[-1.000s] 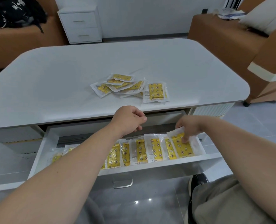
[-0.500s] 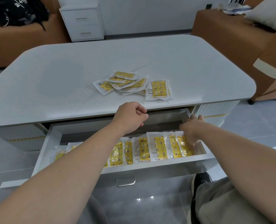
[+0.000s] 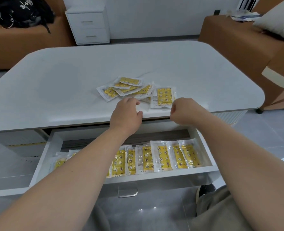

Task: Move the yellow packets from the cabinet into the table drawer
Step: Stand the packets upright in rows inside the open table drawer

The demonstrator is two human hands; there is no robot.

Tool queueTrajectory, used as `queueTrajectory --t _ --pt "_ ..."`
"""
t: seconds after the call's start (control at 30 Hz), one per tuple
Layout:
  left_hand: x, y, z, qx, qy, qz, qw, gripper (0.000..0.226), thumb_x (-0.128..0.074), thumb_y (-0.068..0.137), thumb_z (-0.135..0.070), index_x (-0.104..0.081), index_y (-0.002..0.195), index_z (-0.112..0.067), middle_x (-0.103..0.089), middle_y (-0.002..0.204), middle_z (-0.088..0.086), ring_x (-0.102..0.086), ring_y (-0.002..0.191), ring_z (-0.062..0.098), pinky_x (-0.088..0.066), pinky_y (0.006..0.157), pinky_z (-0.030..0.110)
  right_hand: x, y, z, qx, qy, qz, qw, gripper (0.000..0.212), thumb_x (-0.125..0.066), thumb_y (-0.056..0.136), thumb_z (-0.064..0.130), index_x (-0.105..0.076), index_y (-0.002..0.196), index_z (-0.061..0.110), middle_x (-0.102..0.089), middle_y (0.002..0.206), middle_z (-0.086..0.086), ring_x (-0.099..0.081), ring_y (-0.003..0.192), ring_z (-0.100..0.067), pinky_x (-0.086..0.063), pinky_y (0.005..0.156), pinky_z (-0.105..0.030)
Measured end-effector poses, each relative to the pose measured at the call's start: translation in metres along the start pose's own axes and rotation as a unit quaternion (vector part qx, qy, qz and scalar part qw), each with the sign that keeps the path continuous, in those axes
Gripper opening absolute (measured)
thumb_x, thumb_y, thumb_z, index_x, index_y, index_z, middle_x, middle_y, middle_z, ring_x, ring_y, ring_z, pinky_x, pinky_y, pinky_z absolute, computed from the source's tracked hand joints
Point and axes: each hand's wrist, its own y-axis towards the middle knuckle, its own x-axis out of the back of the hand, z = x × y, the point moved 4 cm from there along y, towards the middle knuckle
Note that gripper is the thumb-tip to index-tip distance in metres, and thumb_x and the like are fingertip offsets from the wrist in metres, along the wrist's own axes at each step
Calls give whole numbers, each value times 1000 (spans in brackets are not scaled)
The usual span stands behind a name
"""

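Above the table [image 3: 58,100] edge, left grip [image 3: 126,114] hovers half-open by packets [image 3: 164,97], right grip [image 3: 185,112] curled empty.

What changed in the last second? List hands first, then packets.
The right hand let go of the packet it was setting at the right end of the drawer row and rose to the table edge, fingers curled, empty. The left hand moved forward from over the drawer toward the pile on the table. The pile and the open drawer stayed put.
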Motion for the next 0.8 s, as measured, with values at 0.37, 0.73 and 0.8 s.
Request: queueTrajectory --t 0.37,0.73,0.8 --pt "-29 15 8 -45 150 102 982 81 -32 99 -63 -6 160 -15 -11 167 4 -5 154 24 -17 122 48 -17 23 13 -67 -18 -108 992 45 -42 104 46 -53 137 18 -33 137 -14 -42 120 -32 -46 87 -44" --pt "-15 6 3 -87 237 13 967 56 -30 102 -55 -61 126 -16 -56 114 10 -48 112 28 -40 94 40 -17 33 2 -164 201 -126 958 62 -75 86 28 -38 133 13 -41 129 -17 -50 115 -37 -40 77 -37" --pt "-13 4 5 -92 200 -5 975 51 -33 103 -51 -70 108 -16 -55 105 7 -49 104 25 -41 86 38 -17 32 1 -172 222 -128 951 60 -75 83 19 -39 131 13 -40 127 -17 -52 111 -36 -41 76 -37"
